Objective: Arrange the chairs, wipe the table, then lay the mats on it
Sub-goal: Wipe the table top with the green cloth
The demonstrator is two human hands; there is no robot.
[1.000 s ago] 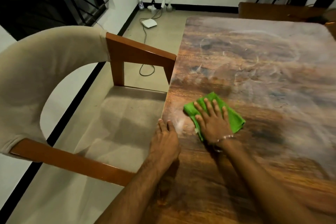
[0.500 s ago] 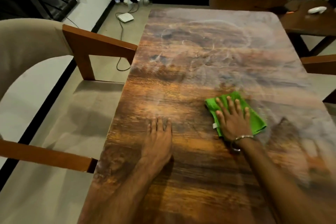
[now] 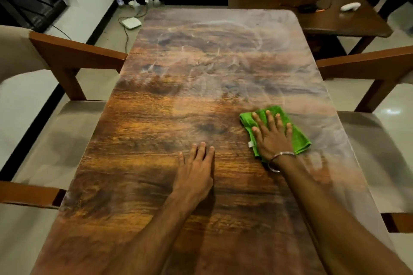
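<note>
The long rectangular wooden table (image 3: 169,123) with its dark, streaky grain is running lengthwise away from the person, its rounded far corners pointing toward the white wall and its surface hazed with pale swirling smears across the far half. On the right-hand part of the tabletop a folded bright green microfibre cloth (image 3: 297,134) is lying flat, its long axis slanting from the near right corner up toward the far left, with a small white tag showing at its near-left edge. The right hand (image 3: 271,135) is pressing down on it palm-first, fingers spread and pointing away from the body — not clenched around the cloth but pinning it open-handed against the wood, so the cloth is lying under the palm and fingers and sticking out on the right and far sides. A thin silver metal bangle (image 3: 279,158) is sitting at that wrist, and the forearm is reaching in from the lower right. The left hand (image 3: 195,172) is resting flat and empty on the bare wood near the middle, fingers together and pointing forward, apart from the cloth. A beige upholstered chair with brown wooden arms (image 3: 73,56) is standing against the table's left edge, and a matching chair (image 3: 366,67) is standing at the right edge — both seats tucked partly under the top.
</note>
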